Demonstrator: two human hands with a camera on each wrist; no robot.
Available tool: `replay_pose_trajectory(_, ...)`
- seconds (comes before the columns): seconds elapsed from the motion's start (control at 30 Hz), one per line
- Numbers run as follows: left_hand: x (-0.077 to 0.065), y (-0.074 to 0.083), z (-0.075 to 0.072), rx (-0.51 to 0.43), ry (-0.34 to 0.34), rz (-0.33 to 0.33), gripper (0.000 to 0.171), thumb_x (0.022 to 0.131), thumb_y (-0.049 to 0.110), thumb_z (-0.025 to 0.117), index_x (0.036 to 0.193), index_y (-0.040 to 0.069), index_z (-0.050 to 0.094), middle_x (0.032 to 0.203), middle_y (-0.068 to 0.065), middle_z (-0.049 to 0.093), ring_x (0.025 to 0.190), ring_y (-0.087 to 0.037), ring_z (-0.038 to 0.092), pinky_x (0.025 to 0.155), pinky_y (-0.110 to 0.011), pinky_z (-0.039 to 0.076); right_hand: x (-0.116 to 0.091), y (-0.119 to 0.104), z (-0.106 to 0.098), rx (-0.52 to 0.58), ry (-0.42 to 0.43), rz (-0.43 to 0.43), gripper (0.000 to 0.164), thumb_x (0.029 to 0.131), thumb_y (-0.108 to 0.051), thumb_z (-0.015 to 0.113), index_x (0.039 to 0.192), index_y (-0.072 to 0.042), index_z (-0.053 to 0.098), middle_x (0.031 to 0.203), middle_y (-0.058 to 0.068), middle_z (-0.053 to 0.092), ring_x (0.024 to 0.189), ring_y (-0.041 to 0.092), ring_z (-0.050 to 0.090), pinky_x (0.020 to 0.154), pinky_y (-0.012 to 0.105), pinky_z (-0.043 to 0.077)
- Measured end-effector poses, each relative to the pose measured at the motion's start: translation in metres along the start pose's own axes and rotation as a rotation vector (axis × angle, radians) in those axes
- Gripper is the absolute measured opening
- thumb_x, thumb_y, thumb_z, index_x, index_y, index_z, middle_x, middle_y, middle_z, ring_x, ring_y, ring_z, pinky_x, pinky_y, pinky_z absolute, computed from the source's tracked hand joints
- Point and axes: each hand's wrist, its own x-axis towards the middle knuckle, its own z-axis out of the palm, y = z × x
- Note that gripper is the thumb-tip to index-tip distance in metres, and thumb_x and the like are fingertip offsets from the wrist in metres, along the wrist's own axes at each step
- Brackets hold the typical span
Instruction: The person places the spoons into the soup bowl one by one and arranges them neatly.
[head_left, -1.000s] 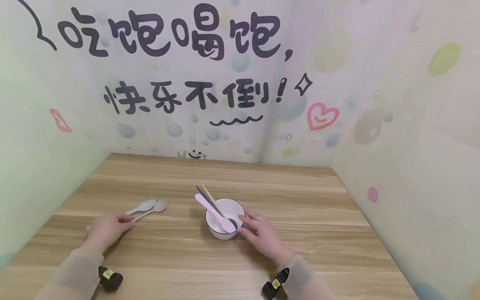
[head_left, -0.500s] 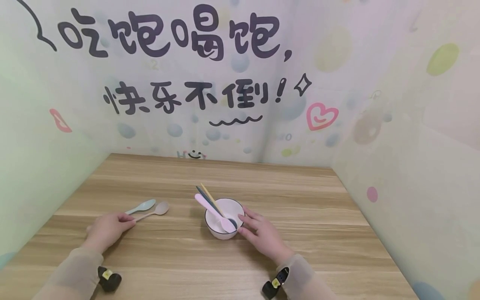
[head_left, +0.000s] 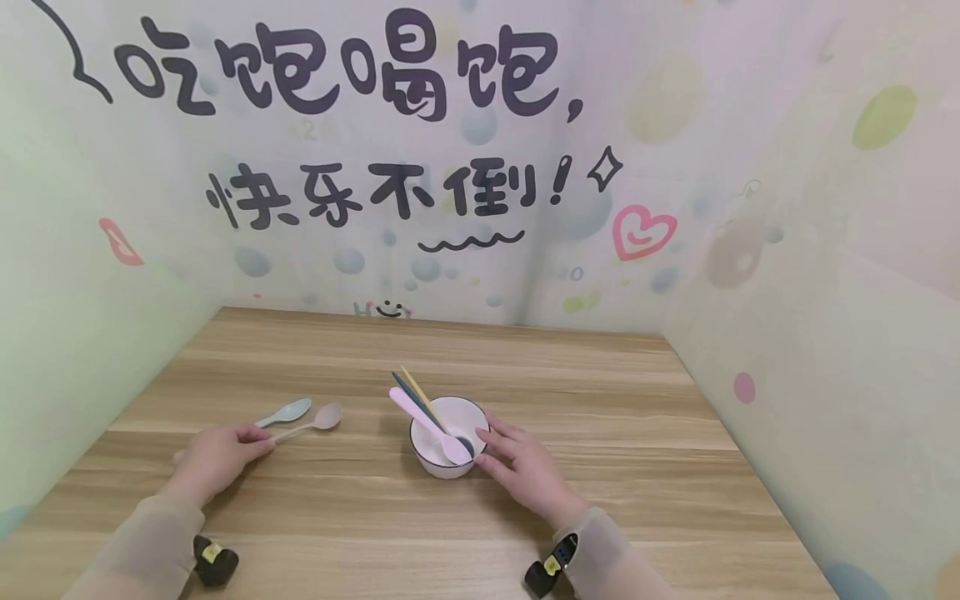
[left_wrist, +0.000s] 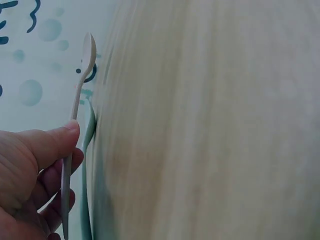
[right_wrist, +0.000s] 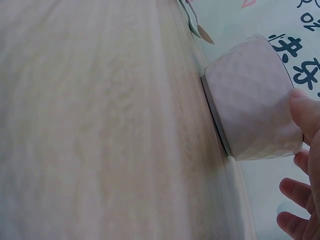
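My left hand point(head_left: 213, 460) pinches the handle of a beige spoon point(left_wrist: 89, 52) between thumb and fingers. The spoon's bowl end point(head_left: 327, 416) points right, raised over the table in the left wrist view. Just behind it lies a light blue spoon point(head_left: 291, 411), its handle partly hidden by the hand. My right hand point(head_left: 531, 475) holds the right side of a white bowl point(right_wrist: 252, 100) with a dark rim, thumb near the front rim and fingers along the side. Inside the bowl lean a pink spoon point(head_left: 411, 405), a dark blue utensil point(head_left: 408, 387) and a yellowish stick point(head_left: 417, 387).
The wood-grain table point(head_left: 600, 400) ends at a printed backdrop point(head_left: 300, 267) behind and pale walls on both sides. Each wrist carries a small black camera, the left camera point(head_left: 213, 562) and the right camera point(head_left: 549, 571).
The beige spoon has shifted slightly right, away from the light blue spoon, with my left hand gripping it. The right hand and the bowl stay in place.
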Motion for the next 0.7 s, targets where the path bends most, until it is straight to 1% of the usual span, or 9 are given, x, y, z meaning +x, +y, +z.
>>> replay_pose_trajectory(0.17, -0.002, 0.006, -0.001, 0.022, 0.004, 0.035, 0.038, 0.089, 0.046, 0.063, 0.104, 0.012, 0.07, 0.111, -0.021, 0.066, 0.101, -0.043, 0.058, 0.074, -0.054, 0.027, 0.0, 0.001, 0.001, 0.0, 0.003, 0.0, 0.045, 0.093, -0.039, 0.062, 0.131, -0.016, 0.061, 0.147, 0.004, 0.044, 0.132, 0.026, 0.044, 0.104, 0.044, 0.037)
replay_pose_trajectory(0.3, -0.002, 0.011, -0.001, 0.012, 0.002, 0.051, 0.035, 0.09, 0.044, 0.064, 0.105, 0.012, 0.07, 0.107, -0.017, 0.068, 0.099, -0.041, 0.059, 0.076, -0.055, 0.026, 0.0, 0.001, 0.001, -0.005, 0.008, -0.004, 0.045, 0.092, -0.039, 0.063, 0.131, -0.016, 0.061, 0.146, 0.004, 0.045, 0.131, 0.026, 0.044, 0.104, 0.044, 0.037)
replay_pose_trajectory(0.37, -0.002, 0.013, -0.001, 0.003, -0.001, 0.058, 0.035, 0.09, 0.043, 0.063, 0.105, 0.012, 0.069, 0.107, -0.016, 0.068, 0.1, -0.041, 0.058, 0.078, -0.057, 0.026, 0.0, 0.001, 0.001, -0.008, 0.009, -0.005, 0.045, 0.092, -0.038, 0.063, 0.131, -0.016, 0.061, 0.146, 0.004, 0.045, 0.131, 0.026, 0.045, 0.104, 0.044, 0.037)
replay_pose_trajectory(0.53, -0.002, 0.019, -0.004, -0.023, -0.008, 0.064, 0.041, 0.092, 0.048, 0.058, 0.109, 0.012, 0.068, 0.114, -0.018, 0.066, 0.109, -0.047, 0.054, 0.084, -0.064, 0.024, 0.0, 0.001, 0.001, -0.004, 0.01, -0.002, 0.044, 0.092, -0.037, 0.064, 0.13, -0.015, 0.061, 0.146, 0.004, 0.045, 0.131, 0.026, 0.044, 0.104, 0.044, 0.037)
replay_pose_trajectory(0.6, -0.002, 0.022, -0.006, -0.027, 0.001, 0.075, 0.039, 0.092, 0.047, 0.059, 0.108, 0.013, 0.069, 0.113, -0.018, 0.066, 0.108, -0.046, 0.055, 0.085, -0.062, 0.028, 0.0, 0.001, 0.001, -0.003, 0.009, 0.0, 0.044, 0.092, -0.038, 0.063, 0.131, -0.015, 0.061, 0.146, 0.004, 0.045, 0.132, 0.026, 0.044, 0.104, 0.044, 0.037)
replay_pose_trajectory(0.7, -0.002, 0.027, -0.008, -0.018, 0.017, 0.103, 0.033, 0.092, 0.043, 0.061, 0.105, 0.014, 0.07, 0.108, -0.014, 0.068, 0.102, -0.04, 0.059, 0.08, -0.056, 0.036, 0.0, 0.001, 0.001, -0.002, 0.008, 0.001, 0.045, 0.092, -0.039, 0.063, 0.131, -0.016, 0.061, 0.147, 0.004, 0.045, 0.132, 0.026, 0.044, 0.104, 0.044, 0.037)
